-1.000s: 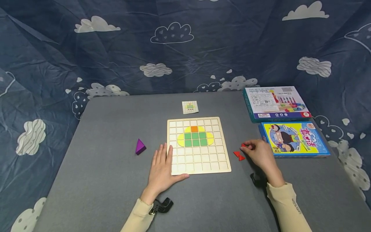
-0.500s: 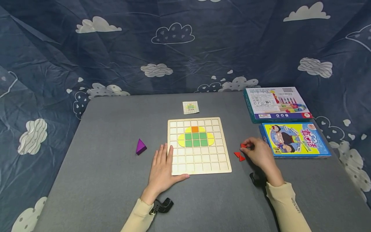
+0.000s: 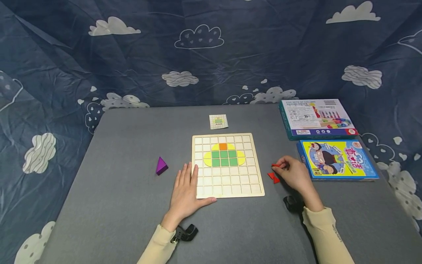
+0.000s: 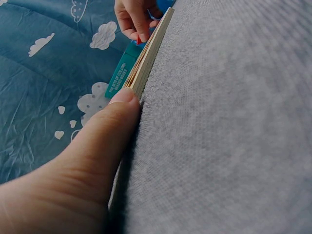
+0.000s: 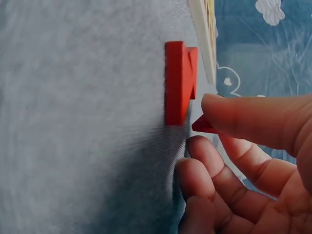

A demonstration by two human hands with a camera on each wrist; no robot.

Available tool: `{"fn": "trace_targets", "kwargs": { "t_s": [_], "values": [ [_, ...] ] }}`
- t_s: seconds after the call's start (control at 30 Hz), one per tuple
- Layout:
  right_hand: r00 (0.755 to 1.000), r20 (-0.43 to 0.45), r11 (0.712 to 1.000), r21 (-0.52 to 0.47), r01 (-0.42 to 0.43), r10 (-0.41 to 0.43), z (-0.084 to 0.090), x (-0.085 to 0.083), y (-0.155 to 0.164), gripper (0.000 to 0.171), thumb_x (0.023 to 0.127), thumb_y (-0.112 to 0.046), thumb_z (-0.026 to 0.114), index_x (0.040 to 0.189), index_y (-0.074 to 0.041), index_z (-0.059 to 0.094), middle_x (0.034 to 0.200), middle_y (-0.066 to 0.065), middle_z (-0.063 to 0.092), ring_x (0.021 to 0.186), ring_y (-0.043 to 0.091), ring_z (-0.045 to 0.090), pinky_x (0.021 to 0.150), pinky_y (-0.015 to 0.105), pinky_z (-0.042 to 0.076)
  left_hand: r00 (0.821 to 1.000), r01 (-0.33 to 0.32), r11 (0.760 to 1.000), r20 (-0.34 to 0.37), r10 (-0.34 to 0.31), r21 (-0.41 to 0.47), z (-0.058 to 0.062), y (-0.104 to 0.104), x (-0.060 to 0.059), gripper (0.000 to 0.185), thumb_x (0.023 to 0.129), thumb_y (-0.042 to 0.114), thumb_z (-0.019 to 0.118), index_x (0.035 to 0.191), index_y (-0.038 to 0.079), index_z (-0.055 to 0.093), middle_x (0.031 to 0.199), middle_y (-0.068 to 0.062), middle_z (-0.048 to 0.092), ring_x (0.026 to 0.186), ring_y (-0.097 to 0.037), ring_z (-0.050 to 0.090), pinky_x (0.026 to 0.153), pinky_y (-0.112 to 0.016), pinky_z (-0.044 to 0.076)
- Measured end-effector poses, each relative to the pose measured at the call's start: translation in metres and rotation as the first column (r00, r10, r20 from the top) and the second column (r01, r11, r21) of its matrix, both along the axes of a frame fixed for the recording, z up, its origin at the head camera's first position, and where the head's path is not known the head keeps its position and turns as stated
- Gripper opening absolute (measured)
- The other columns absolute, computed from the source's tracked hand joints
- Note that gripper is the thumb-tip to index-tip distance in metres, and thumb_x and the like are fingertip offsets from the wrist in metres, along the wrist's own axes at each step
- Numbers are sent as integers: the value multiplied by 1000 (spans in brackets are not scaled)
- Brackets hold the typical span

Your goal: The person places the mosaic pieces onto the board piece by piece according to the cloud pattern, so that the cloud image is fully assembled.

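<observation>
Pinching a small red piece (image 3: 275,165) right of centre frame, the right hand (image 3: 294,173) hovers just above two more red triangles (image 3: 273,178) lying on the bench (image 3: 118,205). The left hand (image 3: 185,192) lies flat, fingers straight, on the wooden grid board (image 3: 227,183) at centre. Yellow, green and orange tiles (image 3: 224,154) fill the board's upper middle; the lower rows are unfilled, so much seems left.

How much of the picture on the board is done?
Done: an orange, green and yellow shape fills the upper middle of the wooden board. In hand: the right hand pinches a red piece; the left hand steadies the board's edge. Left: two red triangles and a purple piece lie on the table.
</observation>
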State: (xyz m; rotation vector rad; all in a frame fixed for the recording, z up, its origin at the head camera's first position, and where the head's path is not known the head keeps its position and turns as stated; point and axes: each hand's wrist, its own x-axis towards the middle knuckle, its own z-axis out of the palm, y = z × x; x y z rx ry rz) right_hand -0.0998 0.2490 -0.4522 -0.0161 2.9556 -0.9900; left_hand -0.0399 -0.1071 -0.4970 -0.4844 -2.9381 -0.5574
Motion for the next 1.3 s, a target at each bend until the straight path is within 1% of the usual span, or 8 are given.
{"fn": "trace_targets", "kwargs": {
  "t_s": [0.2,0.5,0.6,0.7,0.83,1.0,1.13,1.3],
  "values": [
    [999,-47,1000,-22,10,-11,5,-2,-11,18,82,-15,75,85,-1,64,69,6,59,58,19,50,50,30,37,1000,2,1000,-6,-2,2,0,0,0,120,69,78,60,149,-2,20,154,-24,14,142,-34,6,112,-47,6],
    [996,-51,992,-104,-74,69,13,-6,-56,15,78,-14,79,83,-5,68,72,3,66,59,15,58,51,30,45,1000,3,1000,-23,-3,6,-1,0,-2,120,69,78,58,149,-3,22,153,-24,15,142,-35,7,112,-47,7],
    [995,-26,989,-111,-96,94,15,-7,-73,17,77,-15,80,86,-7,68,73,1,68,60,13,60,52,31,44,1000,0,1000,-20,0,-3,-1,0,-2,120,69,79,58,149,-2,22,153,-24,15,142,-34,7,112,-47,6],
    [992,3,988,-96,-122,122,17,-7,-87,21,75,-16,82,87,-9,66,73,-1,69,60,12,60,52,31,40,1000,-4,1000,-10,4,-7,-1,1,-2,121,68,79,58,149,-2,21,154,-23,14,142,-34,6,112,-46,6],
    [986,-9,982,-83,-167,167,20,-8,-103,21,74,-19,83,82,-13,65,70,-5,68,59,10,59,51,32,38,1000,-8,1000,-4,8,-10,-1,1,-2,120,68,79,58,149,-2,21,154,-23,13,142,-33,6,112,-46,6],
    [977,-27,971,-109,-214,213,19,-9,-119,17,72,-21,84,79,-17,68,68,-8,68,58,6,59,52,31,41,1000,-9,1000,-13,9,-16,-2,0,-1,121,68,79,58,149,-2,21,154,-23,14,142,-34,7,112,-46,6],
    [972,-30,965,-118,-233,231,16,-9,-129,13,74,-22,83,80,-21,72,69,-9,68,58,4,59,52,31,43,1000,-6,1000,-14,6,-16,-2,0,-1,121,68,79,58,149,-2,20,154,-23,14,142,-34,7,112,-45,5],
    [965,-77,961,-102,-258,251,12,-7,-140,11,75,-23,82,80,-21,73,72,-12,67,64,5,60,58,31,43,1000,-3,1000,-11,3,-18,-2,0,-1,121,68,79,58,149,-2,20,154,-24,13,142,-34,7,113,-45,5]
  ]
}}
